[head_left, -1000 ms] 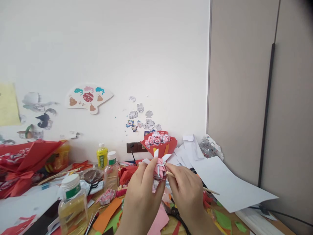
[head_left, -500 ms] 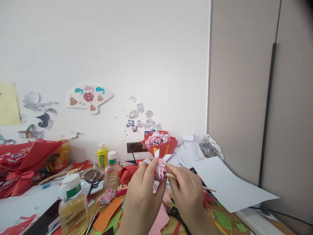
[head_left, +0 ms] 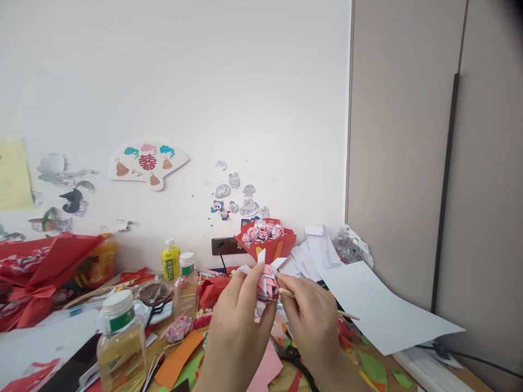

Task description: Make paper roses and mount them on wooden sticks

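My left hand [head_left: 241,313] is closed around a pink and white folded paper flower [head_left: 268,283], its fingers along the left side. White paper tips stick up from the flower's top. My right hand [head_left: 312,310] pinches a thin wooden stick [head_left: 349,315] that passes through its grip, with the near tip beside the flower's right side. The right fingertips also touch the flower's right edge. Below my hands lie a sheet of pink paper [head_left: 266,367] and dark-handled scissors [head_left: 293,356], partly covered by my right hand.
A red-wrapped paper bouquet [head_left: 265,239] stands behind my hands; another red bouquet [head_left: 36,277] is at the left. Bottles [head_left: 122,340] stand left of my hands. White paper sheets [head_left: 388,305] lie on the right, and coloured scraps [head_left: 180,356] cover the table.
Almost nothing differs. Both hands keep their hold on the paper flower and the stick, with only a very slight shift of the view.
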### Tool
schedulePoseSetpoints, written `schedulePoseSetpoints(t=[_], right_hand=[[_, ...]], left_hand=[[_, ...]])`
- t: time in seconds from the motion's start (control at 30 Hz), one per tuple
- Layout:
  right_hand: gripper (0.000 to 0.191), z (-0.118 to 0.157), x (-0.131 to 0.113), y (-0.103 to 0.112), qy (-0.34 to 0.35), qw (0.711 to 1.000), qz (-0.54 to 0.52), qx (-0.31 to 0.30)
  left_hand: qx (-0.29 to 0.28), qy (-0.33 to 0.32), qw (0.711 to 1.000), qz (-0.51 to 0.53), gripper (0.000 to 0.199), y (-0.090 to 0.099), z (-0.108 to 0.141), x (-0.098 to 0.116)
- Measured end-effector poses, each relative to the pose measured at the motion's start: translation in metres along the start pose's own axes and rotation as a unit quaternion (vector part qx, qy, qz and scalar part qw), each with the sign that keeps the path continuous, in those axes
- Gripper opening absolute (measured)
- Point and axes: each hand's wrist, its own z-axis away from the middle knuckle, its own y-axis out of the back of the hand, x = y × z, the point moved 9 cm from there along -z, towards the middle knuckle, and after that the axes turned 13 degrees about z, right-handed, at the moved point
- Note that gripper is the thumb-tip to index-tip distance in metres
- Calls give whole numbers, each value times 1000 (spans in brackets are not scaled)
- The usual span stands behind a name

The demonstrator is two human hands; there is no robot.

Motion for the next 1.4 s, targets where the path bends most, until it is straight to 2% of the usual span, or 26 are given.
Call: schedulePoseSetpoints(t=[0.2, 0.4, 0.67, 1.1, 1.4], right_hand=[[27, -1, 7, -3, -39, 999, 10, -16], [29, 0, -3, 3, 6, 999, 42, 18], [17, 4, -13, 6, 53, 995, 72, 49], [22, 3, -13, 3, 48, 998, 44, 22], [24, -5, -2, 4, 3, 1000, 19, -6]], left_hand=[[-4, 9, 1000, 9, 34, 1, -1, -3], [7, -10, 1000, -7, 35, 3, -1, 3], [9, -13, 1000, -19, 35, 4, 0, 4], [8, -15, 1000, -19, 33, 7, -3, 6], [-4, -7, 1000, 8, 34, 4, -2, 3]])
